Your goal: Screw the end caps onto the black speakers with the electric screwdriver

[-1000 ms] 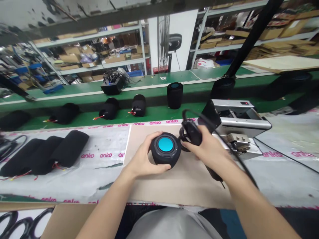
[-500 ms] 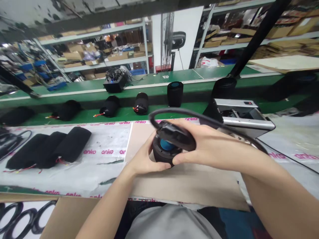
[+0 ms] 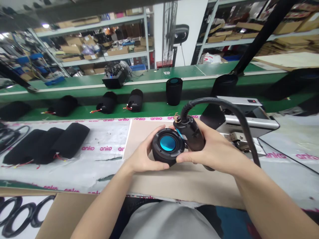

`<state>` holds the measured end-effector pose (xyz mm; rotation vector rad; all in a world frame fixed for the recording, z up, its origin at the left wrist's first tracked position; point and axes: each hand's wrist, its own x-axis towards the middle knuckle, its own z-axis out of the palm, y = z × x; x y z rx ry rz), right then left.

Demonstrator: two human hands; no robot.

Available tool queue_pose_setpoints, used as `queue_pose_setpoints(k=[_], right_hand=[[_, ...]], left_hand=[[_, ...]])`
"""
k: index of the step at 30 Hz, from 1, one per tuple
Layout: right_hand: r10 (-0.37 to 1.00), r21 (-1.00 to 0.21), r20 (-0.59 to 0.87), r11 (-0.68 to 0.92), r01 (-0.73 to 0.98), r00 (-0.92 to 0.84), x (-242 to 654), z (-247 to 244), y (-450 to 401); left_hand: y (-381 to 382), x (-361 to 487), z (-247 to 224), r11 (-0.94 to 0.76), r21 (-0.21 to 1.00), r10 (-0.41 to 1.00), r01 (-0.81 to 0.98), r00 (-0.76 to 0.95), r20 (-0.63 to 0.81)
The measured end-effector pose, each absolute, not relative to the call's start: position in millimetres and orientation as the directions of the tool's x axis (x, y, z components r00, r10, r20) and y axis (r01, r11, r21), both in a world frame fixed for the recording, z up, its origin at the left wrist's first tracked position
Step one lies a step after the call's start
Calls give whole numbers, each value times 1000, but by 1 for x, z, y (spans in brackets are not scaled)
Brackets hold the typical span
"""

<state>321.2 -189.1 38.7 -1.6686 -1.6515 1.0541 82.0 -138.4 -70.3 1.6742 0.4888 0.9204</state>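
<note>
The right hand [image 3: 214,149] has moved the black corded tool [image 3: 190,134] off the top of the round black speaker housing [image 3: 159,156]. The tool now stands against the housing's right edge, and the cyan centre [image 3: 167,143], covered earlier, shows fully again.

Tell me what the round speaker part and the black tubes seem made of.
The round speaker part looks like matte black plastic, its teal centre glossier; the black tubes look probably covered in knit fabric, dull and fuzzy, with no shine.
</note>
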Motion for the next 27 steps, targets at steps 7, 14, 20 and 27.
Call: queue_pose_setpoints(k=[7,14,20,27], right_hand=[[991,-844,-129,-96,527,-25,320,22,-206],[980,-853,-177,-105,512,-95,322,32,-195],[981,-806,-157,-61,589,-114,325,39,-194],[977,-768,-159,-33,639,-140,328,42,-194]], left_hand=[[-144,81,-72,-278,957,759,-86,591,273],[-143,80,-73,-301,947,731,-113,611,305],[-143,79,-74,-287,952,720,-104,632,286],[-143,80,-78,-279,949,714,-148,628,308]])
